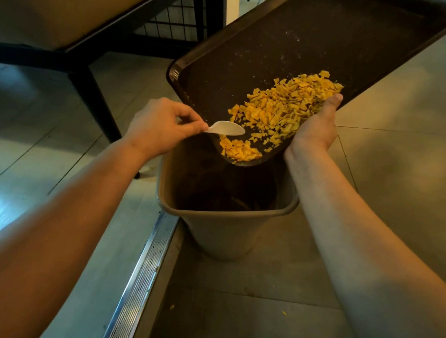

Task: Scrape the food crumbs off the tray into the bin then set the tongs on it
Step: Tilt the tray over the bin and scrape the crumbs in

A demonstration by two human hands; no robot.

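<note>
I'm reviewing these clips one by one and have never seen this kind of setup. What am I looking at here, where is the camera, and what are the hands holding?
There is no machine here: a person works with bare hands, and the single picture comes from a camera worn on the head, looking forward and down.

The right hand grips the edge of a dark tray, tilted so its lower corner hangs over an open bin standing on the tiled floor. Yellow food crumbs lie piled near that low corner.

The left hand pinches a small white scraper, shaped like a plastic spoon or spatula, its tip against the tray beside the crumbs.

No tongs are in view.
</note>
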